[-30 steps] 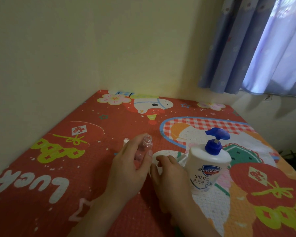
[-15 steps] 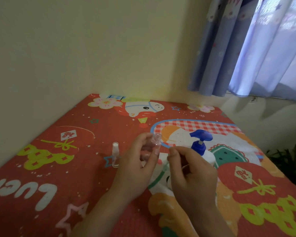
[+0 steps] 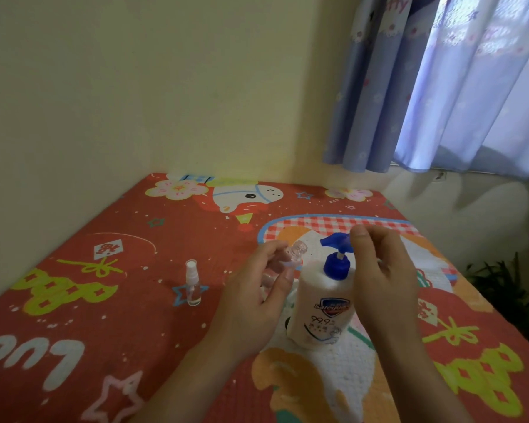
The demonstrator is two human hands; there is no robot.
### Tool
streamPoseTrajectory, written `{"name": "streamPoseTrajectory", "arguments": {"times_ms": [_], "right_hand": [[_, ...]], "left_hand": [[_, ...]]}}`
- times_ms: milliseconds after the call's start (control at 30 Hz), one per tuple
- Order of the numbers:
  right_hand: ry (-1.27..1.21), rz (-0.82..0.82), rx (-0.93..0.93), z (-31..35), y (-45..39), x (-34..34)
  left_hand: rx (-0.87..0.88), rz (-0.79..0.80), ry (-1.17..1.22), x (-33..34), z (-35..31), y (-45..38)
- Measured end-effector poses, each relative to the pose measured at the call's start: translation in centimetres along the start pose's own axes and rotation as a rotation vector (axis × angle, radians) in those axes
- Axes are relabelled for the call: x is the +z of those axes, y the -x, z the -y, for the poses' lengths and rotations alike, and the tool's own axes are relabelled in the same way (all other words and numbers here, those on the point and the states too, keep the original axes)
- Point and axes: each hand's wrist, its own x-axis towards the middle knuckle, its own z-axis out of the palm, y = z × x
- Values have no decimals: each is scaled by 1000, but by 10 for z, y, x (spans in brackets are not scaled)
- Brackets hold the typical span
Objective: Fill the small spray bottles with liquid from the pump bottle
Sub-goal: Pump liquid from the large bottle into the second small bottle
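- Open sm. spray bottle [image 3: 290,261] clamped in my left hand [image 3: 258,296], neck tilted toward the pump bottle [image 3: 321,303], mouth just beside and slightly below the blue spout [image 3: 333,240].
- Pump bottle upright on the worktop [image 3: 74,300], between both hands; spout points at my left.
- Right hand [image 3: 379,276] nearer the pump head, fingers apart, hovering by it, gripping nothing.
- Next, prob.: mouth under spout, right presses down.
- 2nd spray bottle [image 3: 193,283], capped, stands well left of the pump bottle.
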Motion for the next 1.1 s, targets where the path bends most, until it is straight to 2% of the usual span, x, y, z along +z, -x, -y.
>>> {"name": "streamPoseTrajectory", "arguments": {"times_ms": [100, 400, 633, 967, 1100], "right_hand": [[-57, 146, 73, 4, -7, 3], [-15, 309, 117, 5, -18, -1], [4, 361, 132, 5, -21, -3], [-100, 429, 400, 3, -24, -6], [-99, 461, 439, 1, -26, -9]], "left_hand": [[30, 10, -32, 1, -1, -2], [77, 27, -5, 4, -6, -6], [69, 73, -3, 6, -8, -9], [28, 143, 46, -2, -9, -17], [30, 159, 19, -5, -10, -18]]}}
